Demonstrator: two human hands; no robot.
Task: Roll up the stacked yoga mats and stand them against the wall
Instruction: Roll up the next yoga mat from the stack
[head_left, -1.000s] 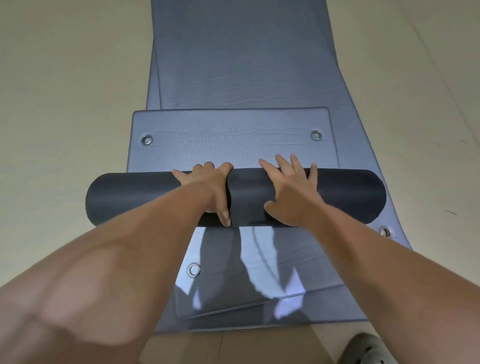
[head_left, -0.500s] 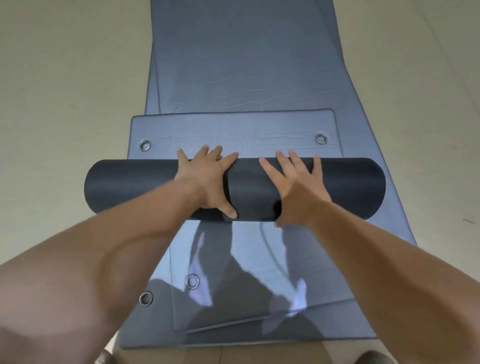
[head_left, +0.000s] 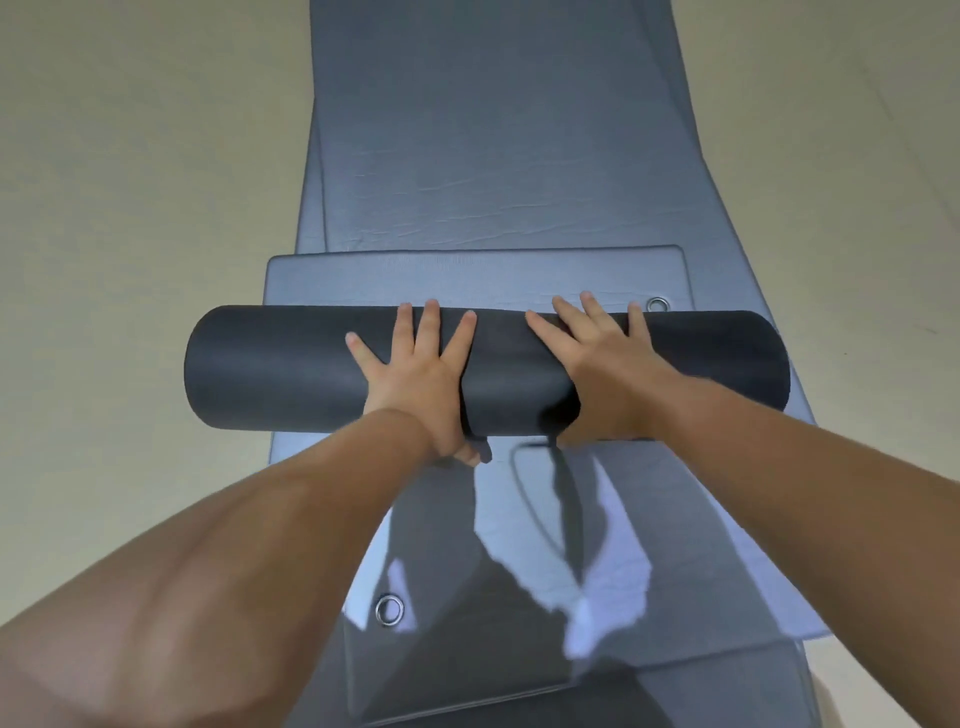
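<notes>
Both my left hand (head_left: 415, 374) and right hand (head_left: 605, 364), grip spread flat, roll the yoga mat (head_left: 270, 369); the last flap (head_left: 467, 278) needs even pushing.

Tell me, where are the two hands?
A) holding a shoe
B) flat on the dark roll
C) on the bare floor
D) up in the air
B: the left hand and the right hand both lie with fingers spread on the roll.
</notes>
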